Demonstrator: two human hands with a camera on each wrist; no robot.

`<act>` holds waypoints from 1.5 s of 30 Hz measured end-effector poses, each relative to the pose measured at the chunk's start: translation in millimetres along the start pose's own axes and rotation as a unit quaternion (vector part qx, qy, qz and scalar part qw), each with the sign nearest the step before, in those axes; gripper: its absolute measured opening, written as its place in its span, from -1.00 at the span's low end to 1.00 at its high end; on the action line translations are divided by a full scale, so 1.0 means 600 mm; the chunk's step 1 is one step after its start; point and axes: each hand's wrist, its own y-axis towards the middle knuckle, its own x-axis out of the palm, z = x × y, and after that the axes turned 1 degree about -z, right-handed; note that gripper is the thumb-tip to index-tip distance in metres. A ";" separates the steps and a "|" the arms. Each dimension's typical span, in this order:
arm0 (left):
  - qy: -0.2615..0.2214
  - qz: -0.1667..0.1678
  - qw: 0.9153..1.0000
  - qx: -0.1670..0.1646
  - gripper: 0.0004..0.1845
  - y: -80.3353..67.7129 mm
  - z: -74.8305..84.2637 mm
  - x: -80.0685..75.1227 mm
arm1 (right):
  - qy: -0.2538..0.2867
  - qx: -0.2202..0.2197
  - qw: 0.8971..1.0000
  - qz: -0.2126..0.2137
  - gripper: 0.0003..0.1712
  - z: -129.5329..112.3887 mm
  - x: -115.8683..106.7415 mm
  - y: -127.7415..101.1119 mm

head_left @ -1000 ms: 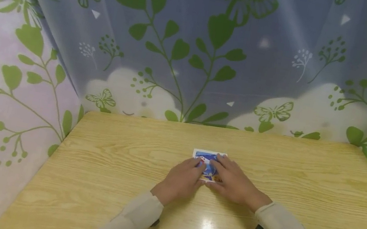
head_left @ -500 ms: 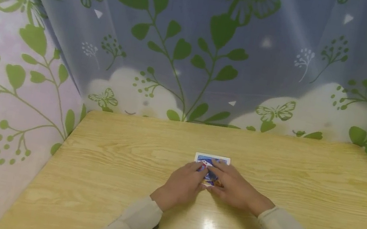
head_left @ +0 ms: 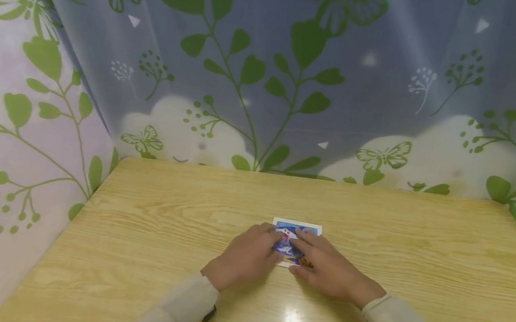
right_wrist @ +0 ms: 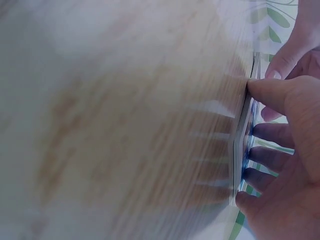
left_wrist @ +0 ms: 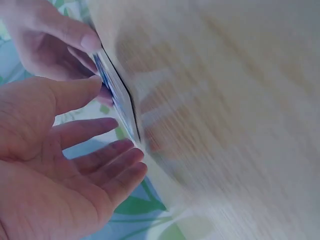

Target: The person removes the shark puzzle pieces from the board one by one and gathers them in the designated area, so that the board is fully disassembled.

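Note:
A small flat picture board (head_left: 285,246) with a white border and a blue cartoon print lies on the table, partly covered by fingers. My left hand (head_left: 248,254) is at its left side, fingertips right at the edge. In the left wrist view that hand's fingers are loose and spread beside the board's pale side (left_wrist: 122,95). My right hand (head_left: 335,266) lies over the right part. Seen from the right wrist, its fingers rest on the printed face, with the thumb (right_wrist: 267,92) at the near edge.
The wood-grain table (head_left: 166,208) stretches out around the board, with a glare streak in front of the hands. Behind it hangs a blue curtain (head_left: 384,91) with green leaves and butterflies; a pale patterned one (head_left: 33,144) hangs at the left.
The board has slid a little toward me. My left hand has drawn slightly left, uncovering more of the board's near left part. My right hand stays over its right side.

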 end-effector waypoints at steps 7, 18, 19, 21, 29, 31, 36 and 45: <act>-0.028 0.011 0.999 -0.045 -0.48 0.024 -0.019 -0.003 | -0.004 -0.001 1.000 0.001 -0.32 0.001 0.001 0.000; -0.025 0.029 0.996 -0.079 -0.56 0.051 -0.020 0.002 | 0.004 0.004 1.000 -0.013 -0.31 -0.002 -0.004 0.000; -0.024 0.030 0.996 -0.082 -0.55 0.052 -0.019 0.002 | 0.004 0.004 1.000 -0.015 -0.31 -0.003 -0.004 0.001; -0.023 0.033 0.995 -0.088 -0.55 0.055 -0.019 0.003 | 0.002 0.004 1.000 -0.017 -0.30 -0.002 -0.004 0.002; -0.046 0.054 0.993 -0.097 -0.54 0.062 -0.020 0.009 | 0.004 0.003 1.000 -0.020 -0.31 0.002 -0.005 0.004; -0.054 0.054 0.992 -0.103 -0.52 0.064 -0.020 0.009 | 0.005 0.002 1.000 -0.022 -0.31 0.003 -0.005 0.004; -0.057 0.049 0.990 -0.118 -0.52 0.067 -0.015 0.007 | 0.004 0.005 1.000 -0.024 -0.32 0.004 -0.004 0.005; -0.104 0.061 0.981 -0.149 -0.64 0.069 -0.001 0.008 | 0.004 0.010 1.000 -0.028 -0.32 0.007 -0.004 0.006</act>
